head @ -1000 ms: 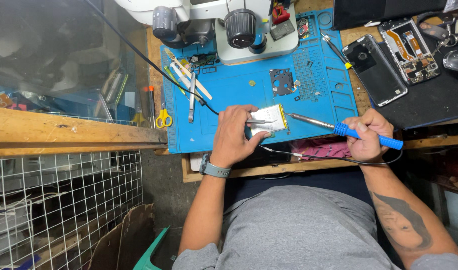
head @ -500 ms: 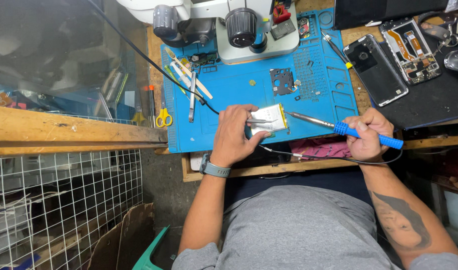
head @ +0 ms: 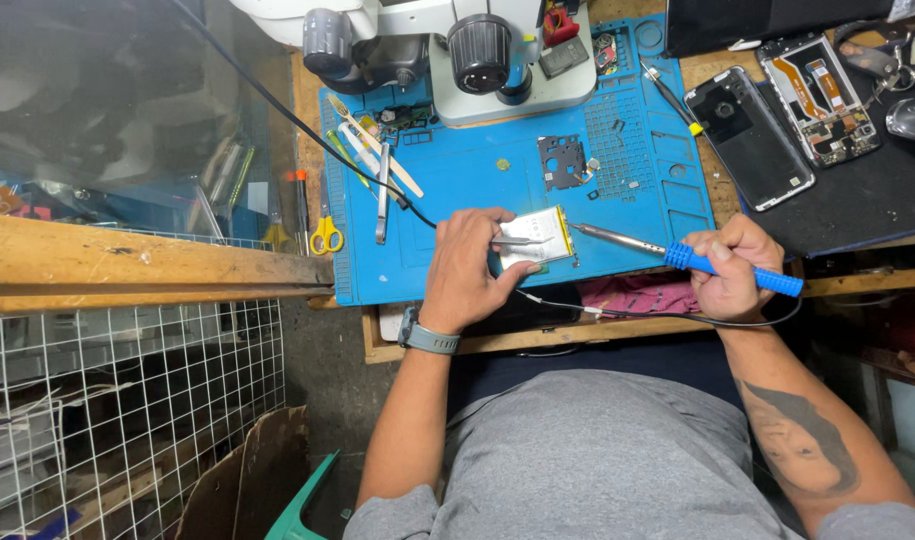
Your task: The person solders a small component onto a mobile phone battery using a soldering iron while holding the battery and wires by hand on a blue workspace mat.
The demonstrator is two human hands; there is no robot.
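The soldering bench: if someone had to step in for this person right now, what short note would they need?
Left hand: pins a flat silvery battery pack to the blue work mat, pressing thin metal tweezers on it.
Right hand: grip closed on the blue-handled soldering iron; its tip sits at the pack's right edge.
Nearby: a dark metal shield plate on the mat, a microscope above, two opened phones to the right.
Done or left: whether the joint is finished cannot be told; iron and tweezers are on the pack.
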